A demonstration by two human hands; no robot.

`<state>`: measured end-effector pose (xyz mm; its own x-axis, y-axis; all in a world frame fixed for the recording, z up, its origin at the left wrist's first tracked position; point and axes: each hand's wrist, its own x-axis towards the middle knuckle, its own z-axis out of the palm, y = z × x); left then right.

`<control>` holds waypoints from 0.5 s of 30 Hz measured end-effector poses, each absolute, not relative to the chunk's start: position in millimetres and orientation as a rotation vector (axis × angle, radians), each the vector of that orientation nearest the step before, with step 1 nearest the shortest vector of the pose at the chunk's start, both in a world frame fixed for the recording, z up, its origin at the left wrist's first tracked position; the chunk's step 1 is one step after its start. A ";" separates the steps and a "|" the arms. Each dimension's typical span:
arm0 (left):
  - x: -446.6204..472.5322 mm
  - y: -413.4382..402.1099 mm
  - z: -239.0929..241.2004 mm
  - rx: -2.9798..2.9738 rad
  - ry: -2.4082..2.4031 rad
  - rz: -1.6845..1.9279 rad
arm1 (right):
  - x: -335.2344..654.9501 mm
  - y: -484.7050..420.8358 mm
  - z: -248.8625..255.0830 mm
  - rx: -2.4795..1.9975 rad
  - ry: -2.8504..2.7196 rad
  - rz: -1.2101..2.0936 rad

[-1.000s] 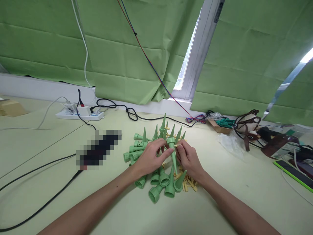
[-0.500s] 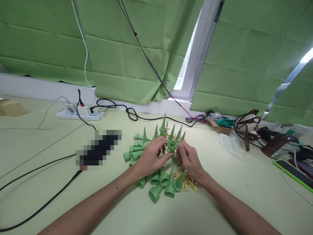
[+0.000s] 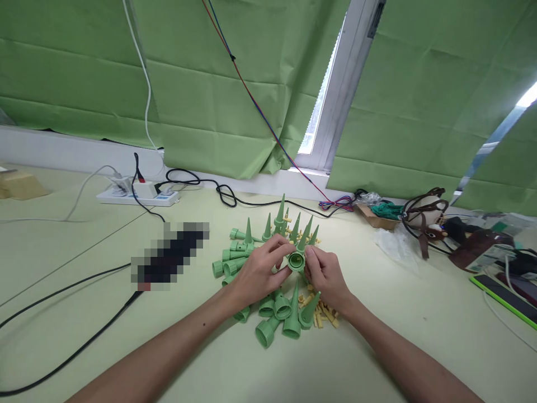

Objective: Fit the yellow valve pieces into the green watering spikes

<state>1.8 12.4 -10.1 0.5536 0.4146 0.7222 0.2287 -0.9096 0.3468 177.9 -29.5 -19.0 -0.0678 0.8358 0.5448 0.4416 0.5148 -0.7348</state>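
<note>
Green plastic first: loose cones (image 3: 235, 266), mostly on their sides, left of the held cone (image 3: 296, 262); could roll, perhaps, from a brush of the wrist. Next, standing cones (image 3: 280, 215), tips up, behind and slightly left of the held cone; likely to topple from a knock of the knuckles.

Left hand (image 3: 266, 262): just left of the held cone, angled in from the front, fingers arched over the rim and thumb below, narrowed round that cone. Held cone itself: apparently raised above the table (image 3: 377, 347), mouth facing front; liable to twist or slip from an uneven push between both hands. Yellow fittings (image 3: 327, 314): heaped in front and to the right of the held cone; could scatter from a lowered wrist.

Right hand (image 3: 327, 274): at the held cone's right side, thumb along the bent forefinger, closed narrow; cannot tell on what.
</note>
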 end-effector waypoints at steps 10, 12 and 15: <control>2.7 12.2 -6.8 2.399 0.666 1.288 | 177.7 -28.8 -19.2 -1.079 -1.627 0.491; 3.3 11.8 -4.9 2.362 0.679 1.303 | 177.8 -28.7 -19.4 -1.078 -1.603 0.503; 4.4 11.0 -1.8 2.324 0.713 1.304 | 177.8 -28.8 -19.4 -1.073 -1.594 0.505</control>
<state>4.4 11.0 -1.8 0.4403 0.5963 0.6713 0.2427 -0.7988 0.5504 177.8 -28.8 -19.4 0.0056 0.8412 0.5407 0.3759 0.4993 -0.7807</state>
